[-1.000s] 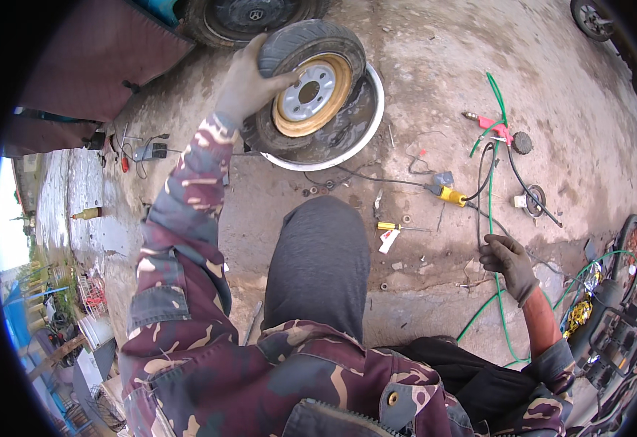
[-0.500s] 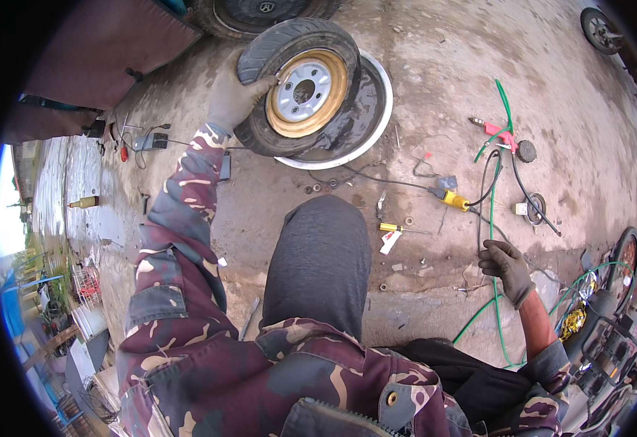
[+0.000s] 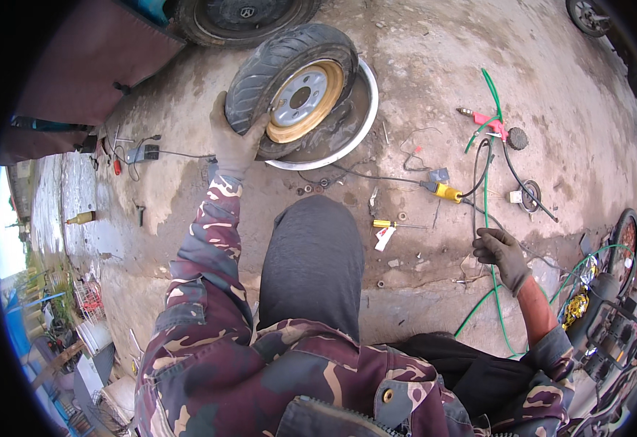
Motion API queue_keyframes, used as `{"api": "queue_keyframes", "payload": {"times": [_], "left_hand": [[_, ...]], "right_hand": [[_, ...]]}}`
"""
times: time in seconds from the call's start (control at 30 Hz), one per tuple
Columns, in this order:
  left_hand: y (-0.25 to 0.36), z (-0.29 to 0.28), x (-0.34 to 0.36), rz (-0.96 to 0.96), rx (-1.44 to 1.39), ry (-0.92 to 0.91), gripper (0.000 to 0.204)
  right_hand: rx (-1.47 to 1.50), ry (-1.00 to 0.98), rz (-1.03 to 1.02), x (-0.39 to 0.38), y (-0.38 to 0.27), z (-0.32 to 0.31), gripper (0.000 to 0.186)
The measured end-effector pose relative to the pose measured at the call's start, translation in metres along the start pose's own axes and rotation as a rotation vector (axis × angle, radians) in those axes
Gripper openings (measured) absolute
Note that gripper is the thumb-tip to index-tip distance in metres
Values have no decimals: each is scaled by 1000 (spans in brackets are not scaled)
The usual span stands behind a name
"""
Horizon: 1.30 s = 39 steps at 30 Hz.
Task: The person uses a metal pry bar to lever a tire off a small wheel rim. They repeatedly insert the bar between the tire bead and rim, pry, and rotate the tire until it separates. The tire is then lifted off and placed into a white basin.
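Note:
A small wheel with a black tyre point(image 3: 256, 84) and a grey-and-yellow rim point(image 3: 294, 107) leans tilted in a round white-rimmed basin point(image 3: 374, 109) of dark water. My gloved left hand point(image 3: 237, 138) grips the tyre at its near left side, thumb toward the rim; the fingertips behind the tyre are hidden. Off to the right, my gloved right hand point(image 3: 504, 256) hangs with fingers loosely bent and a little apart, nothing visible in it. A green hose point(image 3: 487, 197) passes beneath it, with a dark cable close by.
A pink air gun point(image 3: 489, 124) lies at the right beside a black round cap point(image 3: 517, 138). A yellow connector point(image 3: 448, 192) and a yellow-handled screwdriver point(image 3: 385, 223) lie nearer. Another large wheel point(image 3: 238, 18) stands beyond the basin. Motorcycle parts point(image 3: 610, 313) crowd the lower right.
My left hand has slid lower on the tyre, and the wheel has turned to show more tread. The right hand stays nearly as it was. The whole view has shifted slightly.

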State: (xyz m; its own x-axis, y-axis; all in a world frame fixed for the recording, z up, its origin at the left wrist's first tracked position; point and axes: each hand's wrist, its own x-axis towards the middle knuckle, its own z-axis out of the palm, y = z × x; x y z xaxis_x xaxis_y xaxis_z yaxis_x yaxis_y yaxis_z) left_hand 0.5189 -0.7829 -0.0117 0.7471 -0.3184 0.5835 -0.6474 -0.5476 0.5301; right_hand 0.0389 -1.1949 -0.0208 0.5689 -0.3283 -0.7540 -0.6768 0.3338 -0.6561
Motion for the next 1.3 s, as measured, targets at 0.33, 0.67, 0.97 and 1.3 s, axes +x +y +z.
{"api": "queue_keyframes", "payload": {"times": [0.33, 0.67, 0.97, 1.3], "left_hand": [[18, -3, 137, -61, 55, -384, 104], [-42, -4, 150, -171, 129, -387, 104], [-10, -3, 57, -25, 67, -108, 96], [12, 5, 10, 82, -27, -80, 107]], "right_hand": [[-14, -18, -12, -6, -2, 0, 42], [16, -38, -22, -13, 12, -2, 43], [-41, -23, 3, -5, 1, 4, 44], [-53, -39, -8, -6, 8, 5, 44]]}}
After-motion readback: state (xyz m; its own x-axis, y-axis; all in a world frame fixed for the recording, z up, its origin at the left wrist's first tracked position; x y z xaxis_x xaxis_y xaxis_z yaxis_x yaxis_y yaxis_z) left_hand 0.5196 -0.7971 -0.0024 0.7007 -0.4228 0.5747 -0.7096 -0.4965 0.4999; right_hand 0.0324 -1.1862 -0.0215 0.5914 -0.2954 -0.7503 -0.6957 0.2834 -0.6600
